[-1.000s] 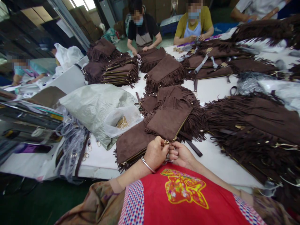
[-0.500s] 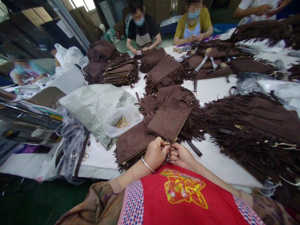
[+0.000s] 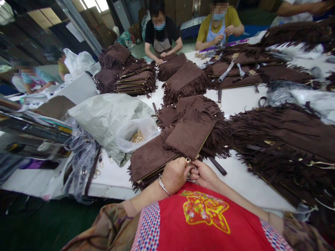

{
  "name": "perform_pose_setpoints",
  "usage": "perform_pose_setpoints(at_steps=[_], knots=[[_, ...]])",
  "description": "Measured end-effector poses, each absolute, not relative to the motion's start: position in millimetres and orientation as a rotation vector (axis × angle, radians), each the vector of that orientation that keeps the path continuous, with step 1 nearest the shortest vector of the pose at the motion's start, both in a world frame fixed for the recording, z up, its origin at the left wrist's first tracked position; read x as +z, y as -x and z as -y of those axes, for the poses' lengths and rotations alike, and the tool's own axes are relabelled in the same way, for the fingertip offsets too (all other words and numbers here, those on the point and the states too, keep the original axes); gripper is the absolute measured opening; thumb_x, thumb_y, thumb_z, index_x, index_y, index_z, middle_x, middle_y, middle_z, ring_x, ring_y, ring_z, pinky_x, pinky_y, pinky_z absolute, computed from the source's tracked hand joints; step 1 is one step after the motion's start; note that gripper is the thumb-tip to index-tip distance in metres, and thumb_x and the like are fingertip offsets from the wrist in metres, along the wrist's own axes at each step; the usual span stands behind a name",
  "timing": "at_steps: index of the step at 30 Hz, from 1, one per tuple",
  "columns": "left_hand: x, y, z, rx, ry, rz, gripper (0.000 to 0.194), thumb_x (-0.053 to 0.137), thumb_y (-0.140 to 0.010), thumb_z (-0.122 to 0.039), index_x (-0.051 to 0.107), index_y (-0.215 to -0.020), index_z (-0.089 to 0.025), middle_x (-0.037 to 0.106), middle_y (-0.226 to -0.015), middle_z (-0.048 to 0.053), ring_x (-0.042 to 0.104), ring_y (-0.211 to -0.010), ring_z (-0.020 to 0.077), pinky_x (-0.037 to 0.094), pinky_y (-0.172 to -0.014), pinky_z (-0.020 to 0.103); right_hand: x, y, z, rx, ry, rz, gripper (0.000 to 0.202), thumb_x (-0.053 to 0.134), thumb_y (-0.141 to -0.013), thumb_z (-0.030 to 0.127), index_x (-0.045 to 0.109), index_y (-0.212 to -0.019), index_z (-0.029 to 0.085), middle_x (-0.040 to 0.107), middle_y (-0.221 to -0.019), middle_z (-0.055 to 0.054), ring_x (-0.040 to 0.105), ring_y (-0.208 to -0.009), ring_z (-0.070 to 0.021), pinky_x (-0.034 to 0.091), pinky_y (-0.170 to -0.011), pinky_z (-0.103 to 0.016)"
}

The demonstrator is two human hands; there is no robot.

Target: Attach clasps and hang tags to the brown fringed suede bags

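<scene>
My left hand (image 3: 176, 174), with a silver bangle at the wrist, is closed in a pinch at a small gold metal clasp (image 3: 187, 160). Fingertip to fingertip with it, my right hand (image 3: 203, 173) is closed too, and its fingers hide whatever is between them. Just beyond both hands lies a brown suede pouch (image 3: 190, 137) with a gold zipper along its right edge. It rests partly on another brown pouch (image 3: 149, 158) at the left. A dark wrist strap (image 3: 217, 165) sticks out to the right of my right hand.
A clear plastic bag of tan tags (image 3: 137, 136) stands on a grey-green sack (image 3: 104, 115) at the left. Fringed pouches (image 3: 295, 129) are heaped at the right, with more stacks (image 3: 136, 82) farther back. Loose metal clasps (image 3: 101, 162) lie on the white table (image 3: 115, 181). Co-workers sit opposite.
Both my hands stay together, and the gold clasp shows a little more clearly between them. Across the table, one co-worker's hands have shifted over a pouch and another co-worker's hand has risen.
</scene>
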State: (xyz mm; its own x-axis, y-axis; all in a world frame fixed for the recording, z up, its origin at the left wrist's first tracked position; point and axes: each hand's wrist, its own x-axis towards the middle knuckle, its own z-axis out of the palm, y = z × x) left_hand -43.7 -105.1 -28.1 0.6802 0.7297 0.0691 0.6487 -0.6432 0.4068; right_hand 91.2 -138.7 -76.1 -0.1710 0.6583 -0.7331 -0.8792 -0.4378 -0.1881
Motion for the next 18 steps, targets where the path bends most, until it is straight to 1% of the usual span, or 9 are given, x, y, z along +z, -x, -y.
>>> perform_pose_setpoints(at_steps=[7, 13, 16, 18], knots=[[-28, 46, 107, 0.278, -2.669, -1.043, 0.016, 0.049, -0.094, -0.03, 0.054, -0.084, -0.019, 0.064, -0.077, 0.006, 0.06, -0.07, 0.0182, 0.044, -0.061, 0.028, -69, -90, 137, 1.841, 0.867, -0.303, 0.015, 0.058, -0.078, 0.013, 0.047, -0.069, 0.017, 0.045, -0.052, 0.008, 0.025, -0.033, -0.0005, 0.016, -0.03, -0.01], [-27, 48, 107, 0.282, -2.731, -1.014, 0.02, 0.043, -0.097, -0.031, 0.054, -0.086, -0.018, 0.065, -0.078, 0.006, 0.06, -0.071, 0.0182, 0.043, -0.061, 0.029, -67, -89, 140, 1.879, 0.839, -0.253, 0.014, 0.062, -0.076, 0.015, 0.051, -0.068, 0.015, 0.045, -0.052, 0.008, 0.025, -0.034, -0.0005, 0.017, -0.031, -0.012], [-24, 48, 107, 0.269, -2.743, -1.027, 0.021, 0.042, -0.097, -0.03, 0.055, -0.086, -0.018, 0.065, -0.078, 0.006, 0.061, -0.071, 0.0178, 0.043, -0.061, 0.028, -67, -90, 145, 1.861, 0.85, -0.206, 0.013, 0.066, -0.074, 0.017, 0.054, -0.071, 0.015, 0.046, -0.053, 0.007, 0.026, -0.035, -0.0013, 0.018, -0.032, -0.013], [-23, 49, 107, 0.251, -2.753, -1.024, 0.021, 0.042, -0.097, -0.03, 0.055, -0.086, -0.018, 0.065, -0.078, 0.006, 0.061, -0.071, 0.0173, 0.043, -0.061, 0.027, -66, -91, 148, 1.83, 0.867, -0.165, 0.015, 0.07, -0.072, 0.018, 0.055, -0.073, 0.015, 0.049, -0.055, 0.007, 0.028, -0.037, -0.0017, 0.02, -0.033, -0.013]])
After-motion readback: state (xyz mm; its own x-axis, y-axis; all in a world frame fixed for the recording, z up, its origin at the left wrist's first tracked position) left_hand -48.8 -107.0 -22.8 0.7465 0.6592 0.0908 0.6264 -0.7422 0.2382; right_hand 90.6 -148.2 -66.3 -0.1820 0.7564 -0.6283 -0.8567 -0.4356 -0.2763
